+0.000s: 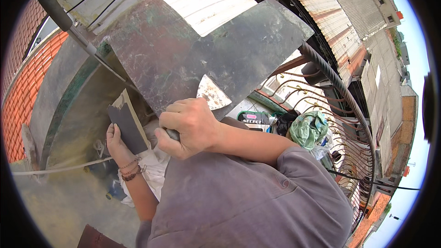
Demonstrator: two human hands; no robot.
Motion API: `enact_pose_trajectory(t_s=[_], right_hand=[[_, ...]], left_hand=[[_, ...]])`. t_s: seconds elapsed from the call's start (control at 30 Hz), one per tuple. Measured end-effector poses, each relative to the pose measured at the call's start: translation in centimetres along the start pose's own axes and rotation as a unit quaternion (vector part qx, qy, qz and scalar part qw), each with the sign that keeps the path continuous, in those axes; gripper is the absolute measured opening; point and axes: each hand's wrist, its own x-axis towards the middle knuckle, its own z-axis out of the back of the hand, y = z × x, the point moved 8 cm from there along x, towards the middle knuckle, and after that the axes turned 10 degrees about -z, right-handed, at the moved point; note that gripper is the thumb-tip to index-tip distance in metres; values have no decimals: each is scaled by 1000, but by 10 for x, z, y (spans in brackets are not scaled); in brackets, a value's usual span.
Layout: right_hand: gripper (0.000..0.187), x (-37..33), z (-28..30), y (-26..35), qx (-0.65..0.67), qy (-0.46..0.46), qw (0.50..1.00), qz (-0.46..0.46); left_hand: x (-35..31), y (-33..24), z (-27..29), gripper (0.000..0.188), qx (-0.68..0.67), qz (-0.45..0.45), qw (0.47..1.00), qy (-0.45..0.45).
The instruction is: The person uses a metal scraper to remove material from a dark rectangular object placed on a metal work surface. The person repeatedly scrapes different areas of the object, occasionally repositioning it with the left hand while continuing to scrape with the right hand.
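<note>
My right hand (189,127) is wrapped round the handle of a putty knife. Its wide triangular blade (212,93), whitish and spotted with brown, points away over a dark green, scuffed panel (183,50). Most of the handle is hidden by my fingers; a dark bit shows below the thumb. Lower on the left, my left hand (118,144) grips a folded sheet of sandpaper (129,126), dark grey on one face, tan on the other, with a ragged top edge. The sheet stands tilted, apart from the knife.
A curved metal railing (353,96) runs along the right, above rooftops. Beside it lie a green plastic bag (308,129) and a black printed packet (255,120). A grey pole (87,48) slants in from upper left. White cloth (158,167) lies near my left wrist.
</note>
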Motion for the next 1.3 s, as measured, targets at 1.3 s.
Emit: enact_pose_trajectory(t_s=[1.3], right_hand=[[25,-40,50,7,83,108,990,23]], left_hand=[[-2,-1,-78,40,85,-123,989,12]])
